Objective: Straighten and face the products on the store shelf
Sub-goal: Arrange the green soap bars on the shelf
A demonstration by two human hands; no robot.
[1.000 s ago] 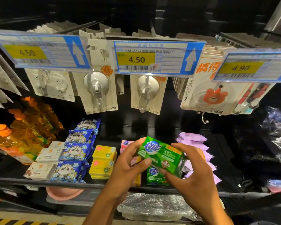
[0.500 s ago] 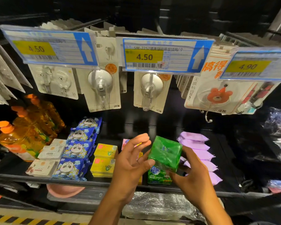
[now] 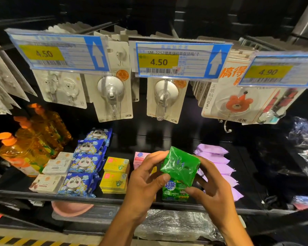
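Holding one green soap pack (image 3: pixel 180 166) between both hands, raised just above the front of the shelf (image 3: pixel 96 198): left hand (image 3: pixel 146 181) with its thumb pressed on the near left edge and fingers curled round the far side, right hand (image 3: pixel 215 189) clasping the right side and underside. Its plain folded end faces up at me, one corner pointing to the shelf back; the long axis seems to run away from me, down toward the shelf. Directly below it, one matching green pack (image 3: pixel 172 190), lying flat, label up. Left of that: one pink box (image 3: pixel 140 157), two yellow boxes (image 3: pixel 116 165), four blue panda packs (image 3: pixel 82 164) in a file running front to back, three pale boxes (image 3: pixel 46 183), three orange pump bottles (image 3: pixel 25 153). To the right, at least five lilac packets (image 3: pixel 213 157), overlapped in a row. Overhead, three price tags (image 3: pixel 158 61).
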